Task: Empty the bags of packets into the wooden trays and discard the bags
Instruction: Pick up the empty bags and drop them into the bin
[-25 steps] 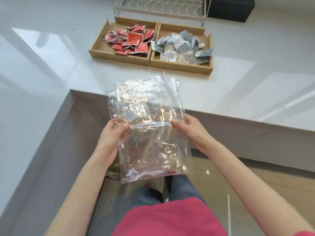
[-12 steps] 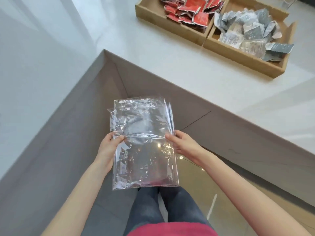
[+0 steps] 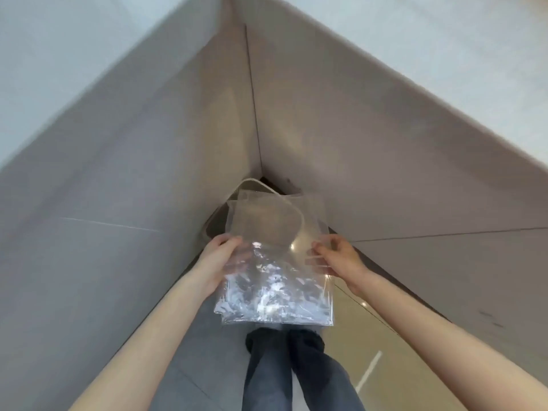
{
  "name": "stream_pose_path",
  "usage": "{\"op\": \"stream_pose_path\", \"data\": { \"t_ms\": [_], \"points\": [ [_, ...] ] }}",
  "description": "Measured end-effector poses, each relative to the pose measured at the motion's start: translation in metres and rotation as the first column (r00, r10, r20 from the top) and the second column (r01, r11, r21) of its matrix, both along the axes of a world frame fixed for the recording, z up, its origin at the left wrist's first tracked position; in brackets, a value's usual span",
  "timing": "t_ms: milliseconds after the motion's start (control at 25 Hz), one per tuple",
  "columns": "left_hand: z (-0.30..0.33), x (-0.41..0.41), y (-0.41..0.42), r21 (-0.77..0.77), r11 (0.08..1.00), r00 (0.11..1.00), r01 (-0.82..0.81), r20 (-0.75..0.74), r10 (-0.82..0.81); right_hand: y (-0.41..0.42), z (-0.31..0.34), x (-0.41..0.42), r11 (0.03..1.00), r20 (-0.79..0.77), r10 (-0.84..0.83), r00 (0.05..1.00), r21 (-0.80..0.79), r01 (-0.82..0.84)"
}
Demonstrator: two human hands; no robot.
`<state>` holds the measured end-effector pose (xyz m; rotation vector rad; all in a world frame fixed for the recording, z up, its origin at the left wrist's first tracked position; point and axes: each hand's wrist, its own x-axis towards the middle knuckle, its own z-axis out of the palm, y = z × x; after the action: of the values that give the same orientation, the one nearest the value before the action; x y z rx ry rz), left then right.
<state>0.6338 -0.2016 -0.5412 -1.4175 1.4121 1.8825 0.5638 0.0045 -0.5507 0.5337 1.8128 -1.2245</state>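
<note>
Two hands (image 3: 221,259) — clear bags (image 3: 275,280), number unclear.

Clear empty bags (image 3: 275,271) pinched between left hand (image 3: 221,259) and right hand (image 3: 341,259), above a bin (image 3: 252,185) in the counter corner.

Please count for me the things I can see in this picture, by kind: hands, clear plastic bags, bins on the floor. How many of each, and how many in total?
Hands: 2, the left hand and the right hand.
Clear plastic bags: at least 2 stacked together; the exact number cannot be told.
Bin on the floor in the corner: 1.
Total: at least 5.
</note>
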Motion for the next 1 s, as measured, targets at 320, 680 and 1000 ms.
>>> {"op": "stream_pose_path", "data": {
  "t_ms": [320,680,1000],
  "points": [
    [-0.149,0.000,-0.024,-0.175,0.985,0.995,0.016,0.103,0.002,-0.036,-0.133,-0.027,0.979,0.090,0.201,0.975,0.014,-0.203],
    [-0.215,0.010,-0.032,-0.313,0.936,0.972,0.163,0.216,-0.097,-0.061,-0.194,-0.037,0.884,0.263,0.435,0.861,0.057,-0.463],
    [-0.194,-0.002,-0.033,-0.346,0.841,0.903,0.417,0.262,-0.340,-0.058,-0.172,-0.043,0.808,0.221,0.525,0.822,0.174,-0.563]
  ]
}}
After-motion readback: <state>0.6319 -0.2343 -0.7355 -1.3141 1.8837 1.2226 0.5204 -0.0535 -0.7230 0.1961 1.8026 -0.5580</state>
